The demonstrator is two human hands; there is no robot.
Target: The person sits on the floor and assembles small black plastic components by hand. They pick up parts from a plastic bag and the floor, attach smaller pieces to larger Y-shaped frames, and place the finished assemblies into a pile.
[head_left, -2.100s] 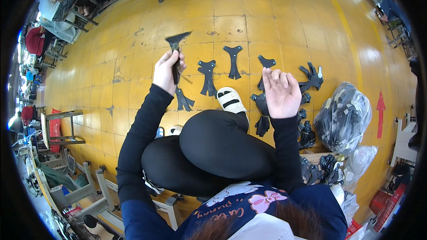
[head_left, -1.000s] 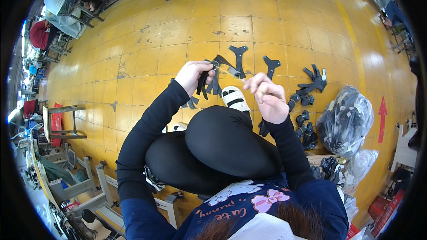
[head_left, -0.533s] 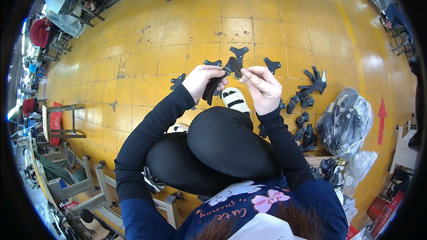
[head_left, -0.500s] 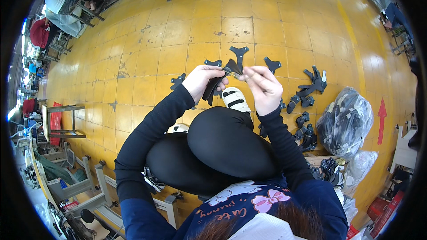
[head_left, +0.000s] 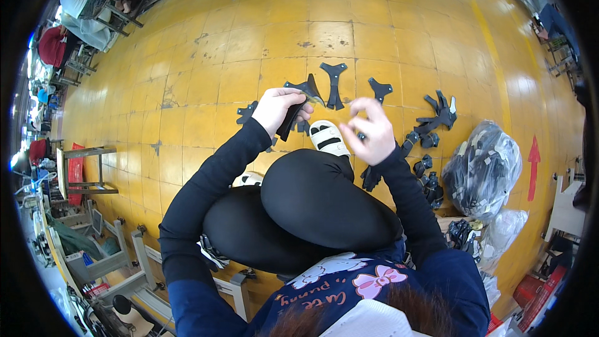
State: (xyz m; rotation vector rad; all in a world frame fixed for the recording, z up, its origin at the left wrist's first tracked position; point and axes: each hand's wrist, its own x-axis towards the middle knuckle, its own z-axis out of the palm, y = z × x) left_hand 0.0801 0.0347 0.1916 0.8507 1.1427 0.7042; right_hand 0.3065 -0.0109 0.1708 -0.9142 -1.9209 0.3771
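My left hand (head_left: 279,111) is closed on dark strips (head_left: 287,122) that look like flat cut pieces, their ends hanging below the fingers. A thin yellowish band (head_left: 310,97) shows at its fingertips, beside a dark pointed flap. My right hand (head_left: 372,132) is held apart to the right, fingers bent and spread from the thumb, with nothing visible in it. On the floor beyond my hands lie a Y-shaped black piece (head_left: 334,81), another forked piece (head_left: 380,89) and a dark piece (head_left: 248,112) at the left. My left hand partly hides more pieces.
Black glove-like pieces (head_left: 440,112) and small dark bundles (head_left: 429,140) lie to the right. Beyond them stands a full clear plastic bag (head_left: 483,171). My knees (head_left: 324,196) and a white sandal (head_left: 329,139) are below my hands. A wooden stool (head_left: 87,170) stands at the left.
My right hand has let go of the yellowish band at the strips and moved right and down, its fingers parting. My left hand keeps its hold, shifting slightly left.
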